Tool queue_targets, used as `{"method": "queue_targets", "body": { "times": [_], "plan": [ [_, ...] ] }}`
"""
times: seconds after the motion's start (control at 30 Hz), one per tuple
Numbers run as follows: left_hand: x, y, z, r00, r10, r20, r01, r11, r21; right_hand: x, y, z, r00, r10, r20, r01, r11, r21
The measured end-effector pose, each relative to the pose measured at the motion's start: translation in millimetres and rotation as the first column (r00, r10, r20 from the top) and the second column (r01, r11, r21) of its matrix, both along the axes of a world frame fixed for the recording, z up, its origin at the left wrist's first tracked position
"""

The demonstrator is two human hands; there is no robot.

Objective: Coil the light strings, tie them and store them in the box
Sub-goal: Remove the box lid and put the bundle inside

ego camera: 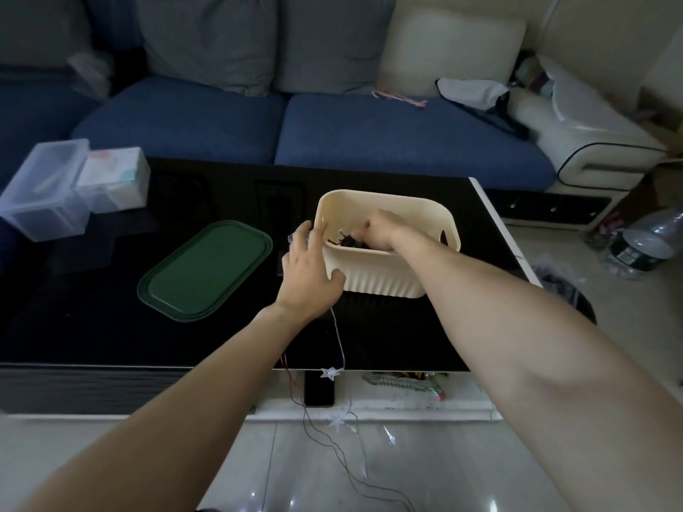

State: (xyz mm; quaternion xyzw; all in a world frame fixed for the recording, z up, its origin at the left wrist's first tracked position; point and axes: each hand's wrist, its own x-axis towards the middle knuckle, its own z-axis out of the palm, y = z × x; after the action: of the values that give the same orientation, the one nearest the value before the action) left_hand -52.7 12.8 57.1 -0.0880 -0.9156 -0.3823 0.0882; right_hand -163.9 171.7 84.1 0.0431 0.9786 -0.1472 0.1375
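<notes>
A cream ribbed box (384, 275) stands on the black table (111, 327). My left hand (308, 269) grips the box's near left corner, thumb on the front wall, fingers over the rim. My right hand (377, 230) reaches inside the box, fingers curled down on a dark coiled light string (347, 241) lying in it. A thin clear light string (338, 338) with star bulbs runs from under my left hand, across the table edge and down to the floor.
A green lid (205, 269) lies left of the box. A clear plastic container (44, 190) and a white tissue box (114, 179) stand at the table's far left. A blue sofa (369, 138) lies behind. A phone (319, 389) sits on the lower shelf; bottles (643, 242) stand right.
</notes>
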Motion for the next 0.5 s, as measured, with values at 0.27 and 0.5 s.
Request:
{"method": "queue_targets", "body": {
  "times": [0.27, 0.5],
  "plan": [
    [20.1, -21.9, -8.3, 0.947, 0.298, 0.12, -0.294, 0.955, -0.046, 59.3, -3.1, 44.1, 0.696, -0.099, -0.711, -0.232, 0.907, -0.353],
    [62.1, -38.9, -35.1, 0.876, 0.212, 0.434, -0.085, 0.952, -0.293, 151.8, -17.5, -17.3, 0.822, 0.098, -0.561, -0.366, 0.846, -0.388]
  ]
}}
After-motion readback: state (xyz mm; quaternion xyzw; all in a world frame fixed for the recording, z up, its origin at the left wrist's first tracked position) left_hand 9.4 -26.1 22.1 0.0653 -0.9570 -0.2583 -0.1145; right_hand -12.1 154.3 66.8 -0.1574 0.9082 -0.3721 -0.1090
